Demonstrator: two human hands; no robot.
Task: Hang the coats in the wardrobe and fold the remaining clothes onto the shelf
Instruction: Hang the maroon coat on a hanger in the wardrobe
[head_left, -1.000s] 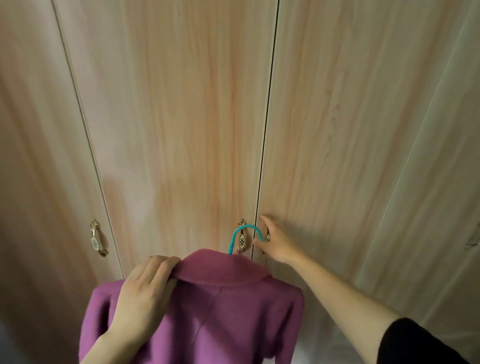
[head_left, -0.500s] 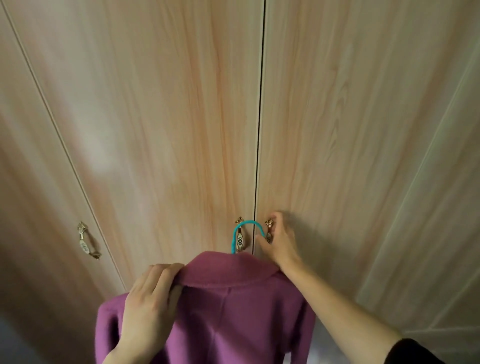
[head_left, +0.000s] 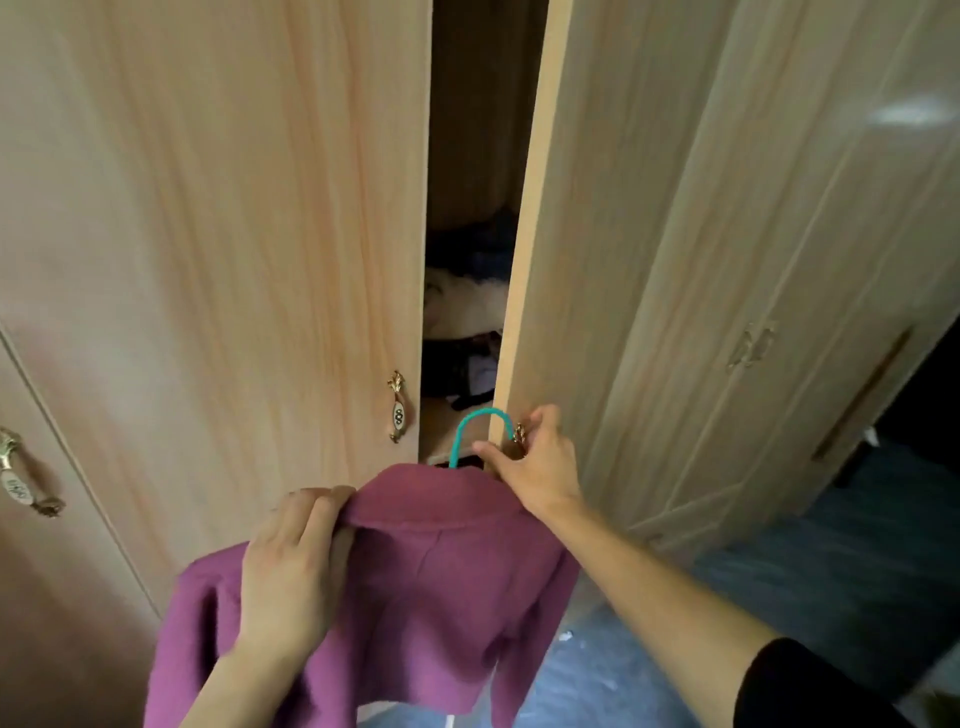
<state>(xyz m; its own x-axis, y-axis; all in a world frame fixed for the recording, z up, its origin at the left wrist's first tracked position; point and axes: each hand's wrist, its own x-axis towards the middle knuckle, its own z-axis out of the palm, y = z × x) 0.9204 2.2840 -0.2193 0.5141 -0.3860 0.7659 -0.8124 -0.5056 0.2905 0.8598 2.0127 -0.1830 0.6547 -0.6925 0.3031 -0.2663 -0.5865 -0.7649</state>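
A purple coat (head_left: 431, 597) hangs on a teal hanger whose hook (head_left: 470, 426) sticks up above the collar. My left hand (head_left: 296, 566) grips the coat at its left shoulder and collar. My right hand (head_left: 535, 462) is closed on the brass handle of the right wardrobe door (head_left: 649, 218), which stands partly swung out. Through the gap I see the wardrobe's dark inside with shelves holding dark and white clothes (head_left: 467, 291).
The left wardrobe door (head_left: 234, 234) is closed, with a brass handle (head_left: 397, 405) near its edge. Another handle (head_left: 21, 473) sits at far left. More cupboard doors (head_left: 779, 312) stand at right, and blue floor (head_left: 779, 597) shows below.
My right hand closed on the right door's handle and pulled the door out, opening a gap into the wardrobe. My left hand kept hold of the coat.
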